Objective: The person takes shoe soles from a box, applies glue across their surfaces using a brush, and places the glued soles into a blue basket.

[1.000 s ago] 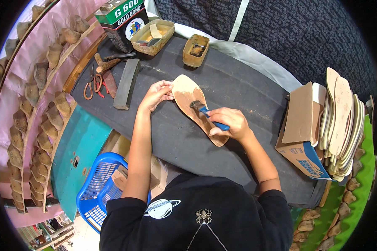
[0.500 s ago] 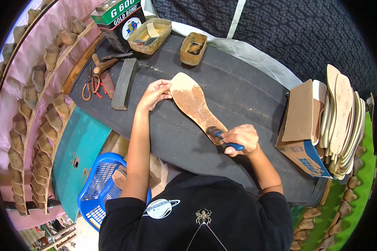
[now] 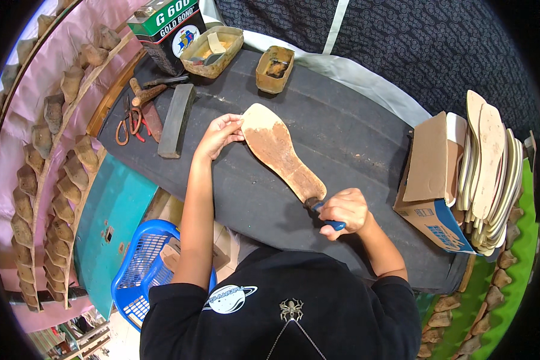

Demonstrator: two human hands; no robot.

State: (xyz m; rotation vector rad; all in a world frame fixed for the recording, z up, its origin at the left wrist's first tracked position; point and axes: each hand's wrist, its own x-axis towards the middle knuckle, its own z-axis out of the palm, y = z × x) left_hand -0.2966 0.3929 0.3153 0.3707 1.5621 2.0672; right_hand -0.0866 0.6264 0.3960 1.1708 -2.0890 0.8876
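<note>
A tan shoe insole (image 3: 276, 150) lies at a slant over the dark work surface, its wide end pointing away from me. Brown, wet-looking coating covers most of it, while the far tip stays pale. My left hand (image 3: 218, 135) pinches its left edge near that wide end, thumb and fingers closed. In my right hand (image 3: 346, 210) is a blue-handled brush (image 3: 336, 225), the fingers wrapped round the handle. Its dark bristles touch the narrow near end of the insole.
Beyond the insole stand a small glue-stained tub (image 3: 275, 69), a larger tub (image 3: 213, 53) and a metal can (image 3: 167, 39). Left lie a grey block (image 3: 177, 120), a hammer (image 3: 147, 94) and scissors (image 3: 122, 129). A cardboard box (image 3: 429, 162) beside stacked insoles (image 3: 489, 162) is right.
The brush and my right hand have moved a little down toward me, from inside the narrow end to its very edge. My left hand keeps its hold.
</note>
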